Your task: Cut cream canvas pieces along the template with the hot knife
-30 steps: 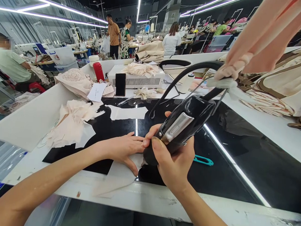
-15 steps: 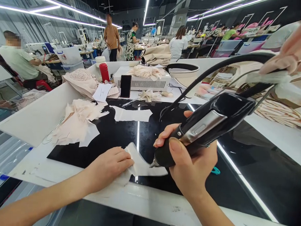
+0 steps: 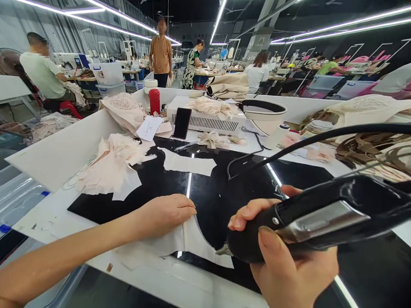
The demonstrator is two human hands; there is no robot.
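Observation:
My left hand [image 3: 166,215] is closed at the near edge of the black work surface, its thumb and fingers pinching a pale cloth piece [image 3: 198,243] with a curved edge. My right hand [image 3: 289,269] is wrapped around a black corded electric cutter [image 3: 314,220] with a silver side plate. The cutter's small metal tip [image 3: 224,250] meets the curved edge of the cloth near its right end. Part of the cloth is hidden under my left hand and forearm.
Another pale cut piece [image 3: 190,164] lies farther back on the black surface [image 3: 217,199]. A heap of cloth pieces [image 3: 107,168] is at left. Behind stand a phone [image 3: 182,122], a red bottle [image 3: 154,101] and a white vented box [image 3: 213,120]. The cutter's black cable [image 3: 327,132] arches at right.
My left hand has gone from lying on the cloth to pinching it. The cutter sits lower and farther right in view. Another person's hand by the cable at upper right has left the view.

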